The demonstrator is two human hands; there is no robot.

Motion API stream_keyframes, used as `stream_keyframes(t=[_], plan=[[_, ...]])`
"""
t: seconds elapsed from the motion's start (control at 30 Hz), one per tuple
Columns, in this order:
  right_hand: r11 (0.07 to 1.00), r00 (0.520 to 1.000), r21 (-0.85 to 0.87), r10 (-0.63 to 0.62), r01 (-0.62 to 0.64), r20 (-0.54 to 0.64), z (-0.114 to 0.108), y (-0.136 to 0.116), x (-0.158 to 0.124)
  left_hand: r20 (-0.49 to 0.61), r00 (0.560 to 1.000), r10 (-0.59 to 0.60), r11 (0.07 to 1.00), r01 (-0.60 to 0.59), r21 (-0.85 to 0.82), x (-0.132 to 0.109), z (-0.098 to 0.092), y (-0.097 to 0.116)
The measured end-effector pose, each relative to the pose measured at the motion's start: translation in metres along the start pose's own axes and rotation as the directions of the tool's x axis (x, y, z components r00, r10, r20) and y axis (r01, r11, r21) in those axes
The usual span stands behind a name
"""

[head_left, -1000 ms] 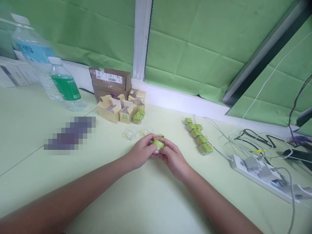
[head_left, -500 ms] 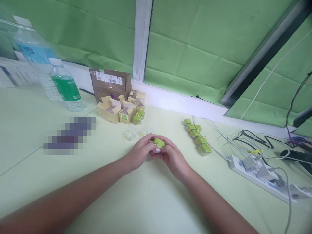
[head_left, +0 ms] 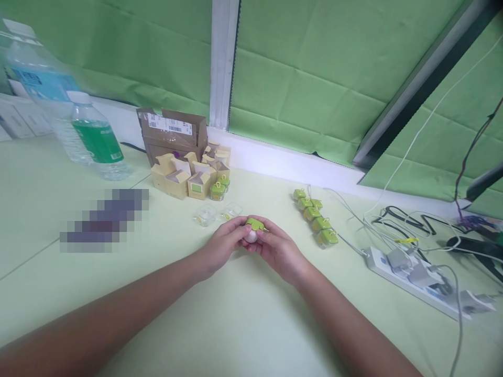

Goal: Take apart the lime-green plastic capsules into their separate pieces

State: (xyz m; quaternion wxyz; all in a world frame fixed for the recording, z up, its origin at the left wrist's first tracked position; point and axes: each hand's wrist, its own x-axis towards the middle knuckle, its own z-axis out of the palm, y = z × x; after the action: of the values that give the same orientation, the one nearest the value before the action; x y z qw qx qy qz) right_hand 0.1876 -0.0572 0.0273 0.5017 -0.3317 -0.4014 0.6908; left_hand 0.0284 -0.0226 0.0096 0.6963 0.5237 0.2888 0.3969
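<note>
Green and white, one small rounded piece (head_left: 255, 225) sits between the left hand (head_left: 222, 244) and the right hand (head_left: 283, 254), both clamped on it. Two clear containers (head_left: 205, 215) lie just beyond them; two green-topped containers (head_left: 217, 191) stand beside opened cartons (head_left: 199, 187), six farther right.
</note>
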Motion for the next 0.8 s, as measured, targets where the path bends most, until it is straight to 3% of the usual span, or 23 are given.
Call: stream_keyframes(t=[0.17, 0.37, 0.57, 0.8], plan=[[0.999, 0.999, -0.027, 0.04, -0.04, 0.017, -0.002, -0.003, 0.0, -0.044, 0.999, -0.014, 0.999, 0.015, 0.029, -0.001, 0.001, 0.0], [0.996, 0.995, -0.082, 0.029, -0.036, -0.09, 0.004, 0.001, 0.001, -0.072, 0.997, -0.025, 0.995, 0.032, 0.098, -0.002, 0.007, -0.001], [0.993, 0.994, -0.113, 0.003, -0.015, -0.106, 0.006, 0.006, 0.003, -0.114, 0.992, 0.054, 0.981, -0.032, 0.192, 0.0, 0.008, -0.008], [0.995, 0.997, -0.085, 0.046, -0.052, -0.07, 0.005, -0.001, 0.002, -0.09, 0.991, 0.103, 0.955, -0.073, 0.288, -0.001, 0.009, -0.006]])
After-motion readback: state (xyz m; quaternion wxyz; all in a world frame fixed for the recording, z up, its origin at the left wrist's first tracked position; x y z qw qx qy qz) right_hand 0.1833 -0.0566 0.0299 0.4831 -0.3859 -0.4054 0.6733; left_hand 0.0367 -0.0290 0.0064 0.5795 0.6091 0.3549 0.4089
